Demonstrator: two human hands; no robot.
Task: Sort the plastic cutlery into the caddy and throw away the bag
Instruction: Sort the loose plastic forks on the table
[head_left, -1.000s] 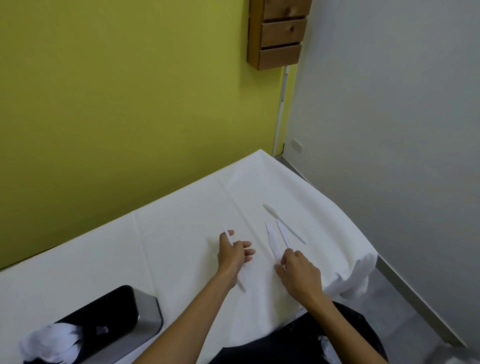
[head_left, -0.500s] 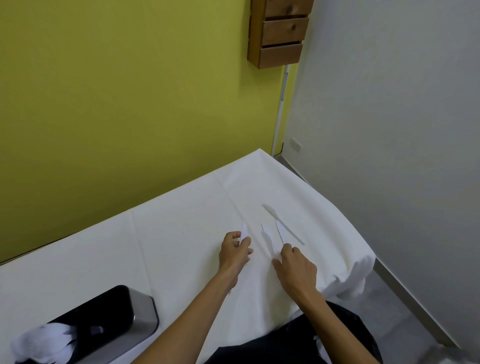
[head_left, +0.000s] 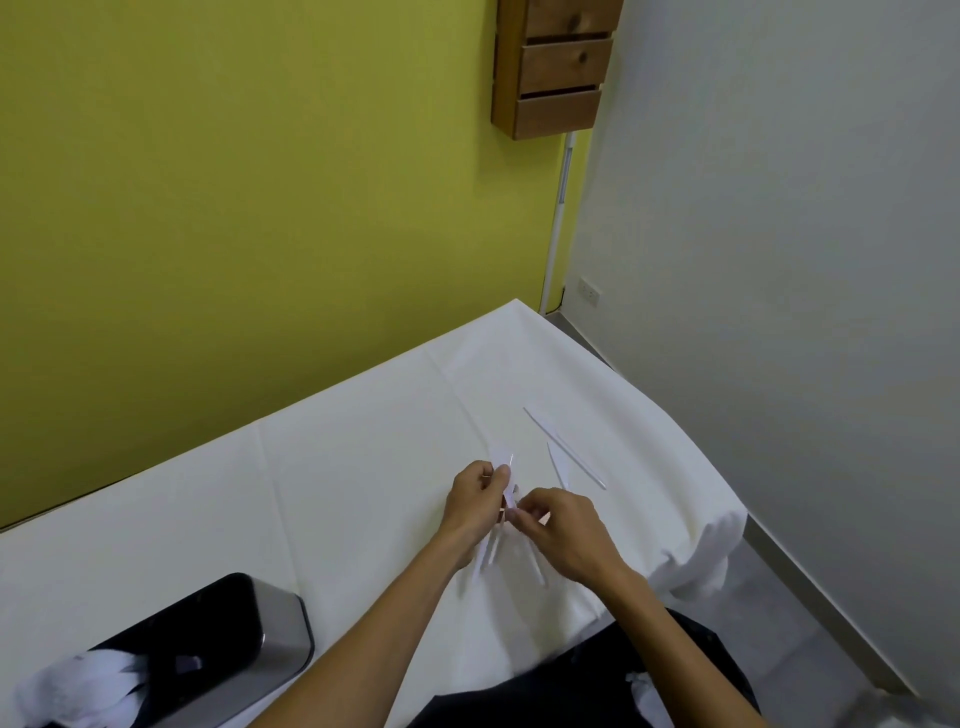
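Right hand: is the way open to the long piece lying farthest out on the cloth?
Probably, yes. Only a shorter piece, flat on the cloth, lies between the right hand and the long piece. The hand is pinching cutlery that the left hand grips, though.

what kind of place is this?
Likely a plain indoor room, maybe a dining corner: a cloth-covered table against a yellow wall, wooden drawers mounted on it, a wall socket.
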